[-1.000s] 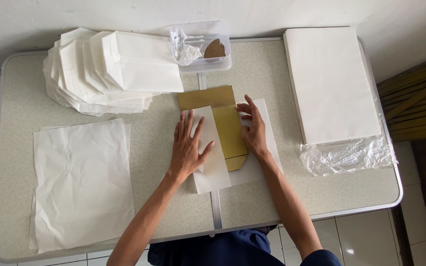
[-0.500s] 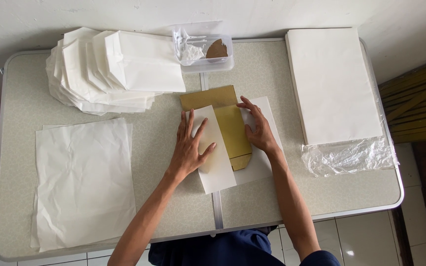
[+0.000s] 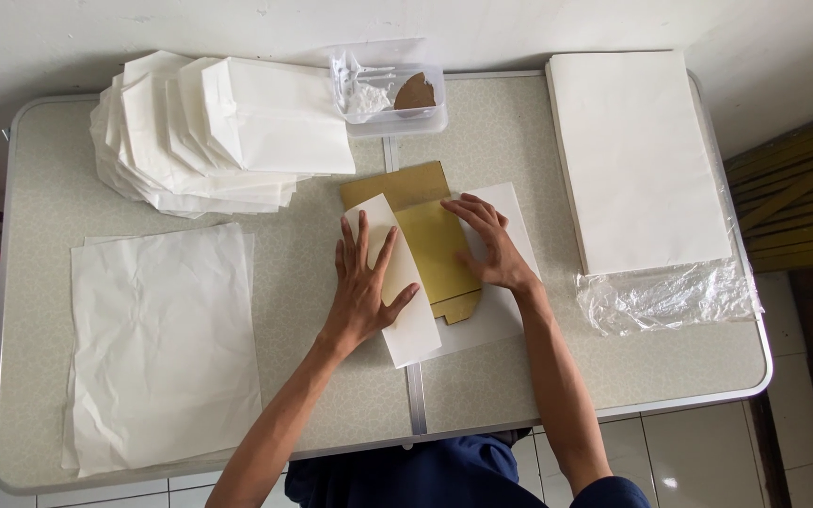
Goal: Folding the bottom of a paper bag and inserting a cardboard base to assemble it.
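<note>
A white paper sheet (image 3: 416, 325) lies in the middle of the table, folded over a tan cardboard template (image 3: 430, 254). My left hand (image 3: 364, 287) presses flat on the folded left flap, fingers spread. On the right side my right hand (image 3: 486, 245) rests across the cardboard's edge and the white paper's right part, fingers slightly bent. Neither hand grips anything.
A fanned pile of finished white paper bags (image 3: 209, 127) sits at the back left. Flat white sheets (image 3: 162, 343) lie front left. A clear plastic tub (image 3: 390, 89) stands at the back centre. A tall stack of white paper (image 3: 637, 160) on plastic wrap (image 3: 665, 296) fills the right.
Both hands stay pressed on the paper and cardboard. The view has shifted slightly; nothing else has visibly moved.
</note>
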